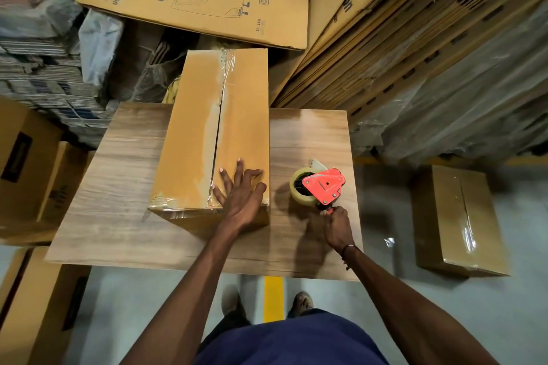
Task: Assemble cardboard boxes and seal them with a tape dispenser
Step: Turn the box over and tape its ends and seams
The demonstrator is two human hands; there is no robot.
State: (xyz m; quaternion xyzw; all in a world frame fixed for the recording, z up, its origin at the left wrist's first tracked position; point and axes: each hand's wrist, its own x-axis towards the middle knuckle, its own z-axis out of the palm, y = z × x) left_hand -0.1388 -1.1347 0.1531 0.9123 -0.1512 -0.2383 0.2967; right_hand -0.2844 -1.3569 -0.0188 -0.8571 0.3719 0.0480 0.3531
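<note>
Wooden table (124, 187): left hand (241, 195) flat on taped box (189, 139); right hand (336, 227) grips tape dispenser (321, 187) beside it.

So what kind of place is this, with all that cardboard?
Probably a warehouse or packing room. Flat boxes are stacked all around, a taped box sits on the table, and a tape dispenser stands beside it.
</note>
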